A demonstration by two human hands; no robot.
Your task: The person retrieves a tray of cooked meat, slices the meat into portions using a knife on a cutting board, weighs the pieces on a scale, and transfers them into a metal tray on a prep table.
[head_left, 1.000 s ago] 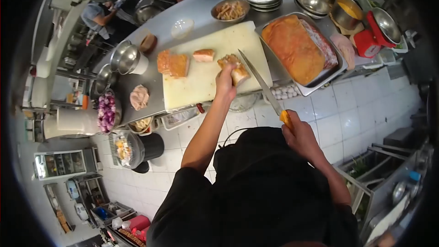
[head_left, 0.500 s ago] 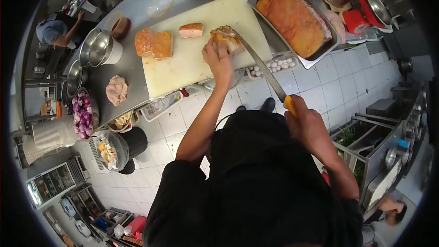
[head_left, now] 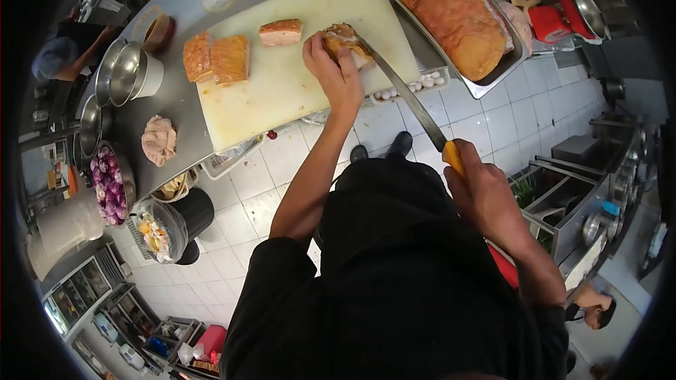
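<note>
My left hand (head_left: 334,77) is closed around a browned piece of meat (head_left: 346,41) near the right part of the white cutting board (head_left: 296,91). My right hand (head_left: 486,190) grips the yellow handle of a long knife (head_left: 415,109). The far part of its blade lies against the right side of that piece, just beyond my left fingers. Further left on the board are a smaller cut piece (head_left: 280,32) and two orange-skinned chunks of meat (head_left: 217,60) side by side.
Right of the board, a metal tray (head_left: 517,63) holds a large slab of meat (head_left: 454,21). Eggs (head_left: 415,87) sit below the board's edge. On the left are a crumpled pinkish cloth (head_left: 159,141), metal bowls (head_left: 127,74) and purple onions (head_left: 109,186). Another person (head_left: 60,56) stands at far left.
The whole view has shifted, so the board and counter appear further left and higher. Both hands keep their hold on the meat and knife; the blade stays against the piece.
</note>
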